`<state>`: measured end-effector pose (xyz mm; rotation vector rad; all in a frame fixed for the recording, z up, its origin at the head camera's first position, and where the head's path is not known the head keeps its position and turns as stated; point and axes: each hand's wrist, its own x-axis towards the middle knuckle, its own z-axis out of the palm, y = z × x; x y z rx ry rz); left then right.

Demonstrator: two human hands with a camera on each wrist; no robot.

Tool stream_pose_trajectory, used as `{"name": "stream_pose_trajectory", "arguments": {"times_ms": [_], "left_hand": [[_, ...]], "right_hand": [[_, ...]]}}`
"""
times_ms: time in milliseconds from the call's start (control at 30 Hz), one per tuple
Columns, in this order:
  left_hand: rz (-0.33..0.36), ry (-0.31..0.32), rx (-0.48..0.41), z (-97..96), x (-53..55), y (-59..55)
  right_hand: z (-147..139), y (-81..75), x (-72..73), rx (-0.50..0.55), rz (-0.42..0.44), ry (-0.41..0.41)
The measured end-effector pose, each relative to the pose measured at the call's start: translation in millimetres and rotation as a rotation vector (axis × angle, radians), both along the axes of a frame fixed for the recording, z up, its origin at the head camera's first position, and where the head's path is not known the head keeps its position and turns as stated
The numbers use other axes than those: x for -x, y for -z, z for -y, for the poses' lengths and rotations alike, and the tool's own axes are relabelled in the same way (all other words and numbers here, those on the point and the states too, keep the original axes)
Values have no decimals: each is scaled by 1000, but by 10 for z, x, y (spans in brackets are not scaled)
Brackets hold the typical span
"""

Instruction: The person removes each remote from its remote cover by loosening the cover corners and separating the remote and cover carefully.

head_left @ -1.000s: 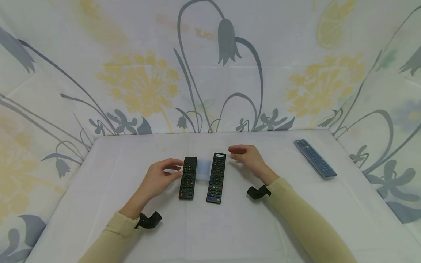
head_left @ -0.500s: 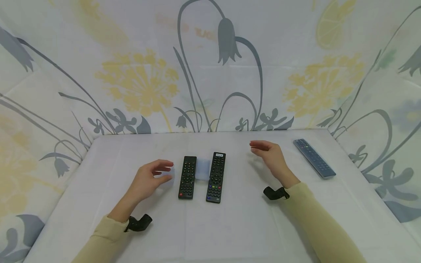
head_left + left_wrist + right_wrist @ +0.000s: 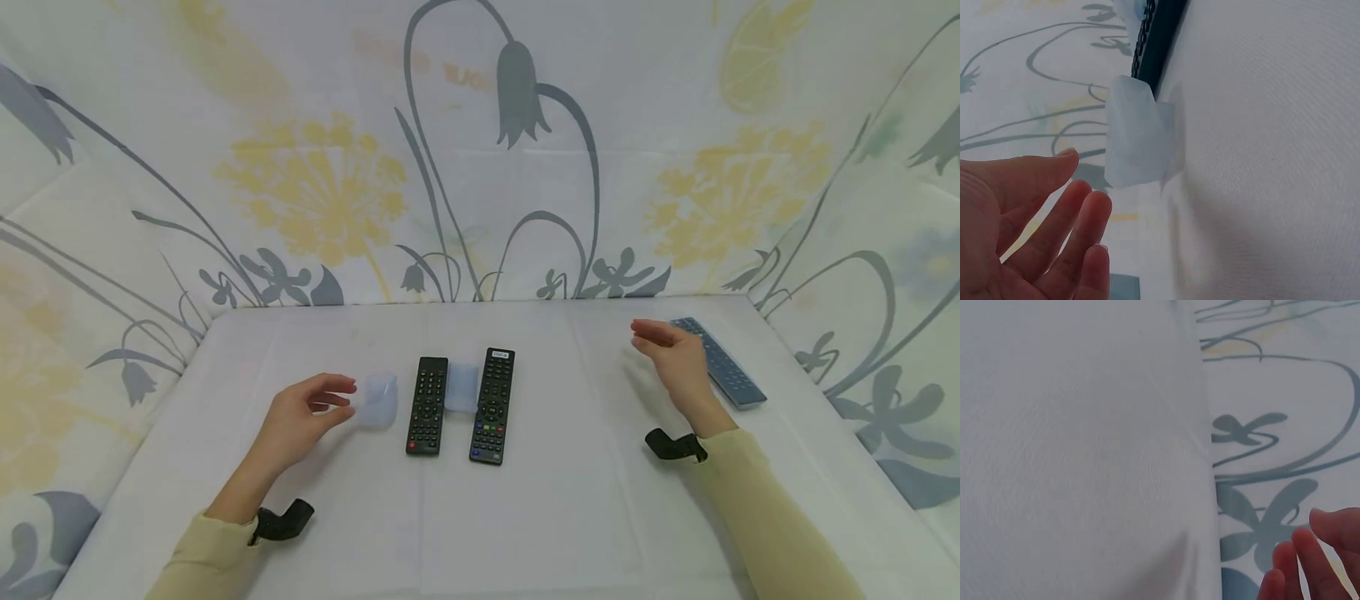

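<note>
My left hand (image 3: 296,423) hovers over the left part of the table with loosely bent fingers and holds nothing. Just beyond its fingertips stands a translucent pale-blue piece (image 3: 377,402), its kind unclear, also seen in the left wrist view as a pale block (image 3: 1137,134). Right of it lies a black remote control (image 3: 427,407). A second pale-blue piece (image 3: 462,388) sits between that one and another black remote control (image 3: 492,407), which has a white label at its top. My right hand (image 3: 678,367), also holding nothing, partly covers a blue-grey remote control (image 3: 726,367) in the head view.
A white cloth covers the table (image 3: 525,525). Behind it and at both sides rises a flower-patterned fabric (image 3: 465,167). Black wrist cameras (image 3: 283,522) are strapped at both sleeves.
My left hand has moved left, away from the black remote controls, uncovering the left pale-blue piece. My right hand has moved right to the blue-grey remote control. The remote controls have stayed put.
</note>
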<state>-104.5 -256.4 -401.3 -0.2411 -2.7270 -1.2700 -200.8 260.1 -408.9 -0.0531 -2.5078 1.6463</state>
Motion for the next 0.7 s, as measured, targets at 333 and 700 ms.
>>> {"name": "stream_pose_trajectory", "arguments": {"times_ms": [333,700], "left_hand": [[15,10,-23,0,-29,24],[47,112,-90,-129,-48,-2]], "right_hand": [[-435,-19,-114,-292,-32,153],[-758,12,-163,-569,104,129]]}}
